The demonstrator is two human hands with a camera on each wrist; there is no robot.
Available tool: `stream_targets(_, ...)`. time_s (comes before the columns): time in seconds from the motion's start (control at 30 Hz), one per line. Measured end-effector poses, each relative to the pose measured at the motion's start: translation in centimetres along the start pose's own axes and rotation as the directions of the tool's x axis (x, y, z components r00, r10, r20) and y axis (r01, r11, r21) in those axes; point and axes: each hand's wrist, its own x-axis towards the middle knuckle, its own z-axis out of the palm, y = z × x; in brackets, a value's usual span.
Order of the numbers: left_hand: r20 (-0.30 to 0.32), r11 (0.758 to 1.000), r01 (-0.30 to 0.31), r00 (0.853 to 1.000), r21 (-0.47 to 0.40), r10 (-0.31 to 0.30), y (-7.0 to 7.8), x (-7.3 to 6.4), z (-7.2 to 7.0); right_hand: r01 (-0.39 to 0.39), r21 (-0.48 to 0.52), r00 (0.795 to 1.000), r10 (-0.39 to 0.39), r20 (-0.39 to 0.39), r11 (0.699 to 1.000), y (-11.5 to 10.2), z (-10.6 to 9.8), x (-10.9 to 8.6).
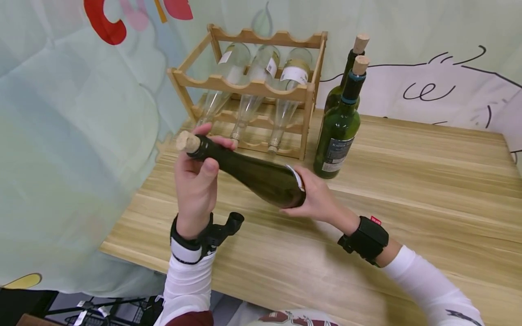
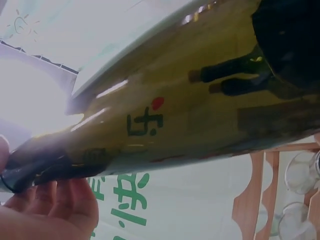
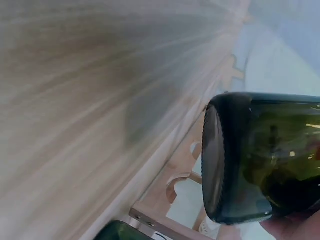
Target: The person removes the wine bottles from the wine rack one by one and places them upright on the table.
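At six o'clock from the wooden rack, a green bottle slants, the right hand with fingers clamped round its base end, the left hand with thumb and fingers curled about its neck, its ten-o'clock cork visible only in the head view.

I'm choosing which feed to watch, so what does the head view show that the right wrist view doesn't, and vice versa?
Only the head view shows the left hand and the cork in the held bottle. Only the right wrist view shows that bottle's underside. Both show the held bottle, right hand, wooden rack and tabletop.
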Motion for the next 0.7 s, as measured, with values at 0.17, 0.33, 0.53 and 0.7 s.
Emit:
stream_targets(0.17, 0.023, 0.998, 0.029, 0.999, 0.049, -0.030, -0.8, 0.0, 0.5, -0.056, 0.024, 0.997, 0.055, 0.051, 0.998, 0.2, 0.1, -0.7)
stream_targets(0.33, 0.057, 0.993, 0.055, 0.997, 0.101, -0.061, -1.4, 0.0, 0.9, -0.074, 0.028, 0.996, 0.072, 0.062, 0.997, 0.6, 0.4, -1.0)
stream_targets(0.53, 0.082, 0.983, 0.103, 0.990, 0.152, -0.116, -2.1, 0.0, 1.1, -0.111, 0.029, 0.990, 0.108, 0.094, 0.993, 1.2, 0.6, -1.3)
stream_targets(0.7, 0.048, 0.986, 0.109, 0.992, 0.128, -0.115, -2.6, 0.1, 1.3, -0.160, 0.060, 0.979, 0.150, 0.142, 0.985, 1.3, 0.3, -1.2)
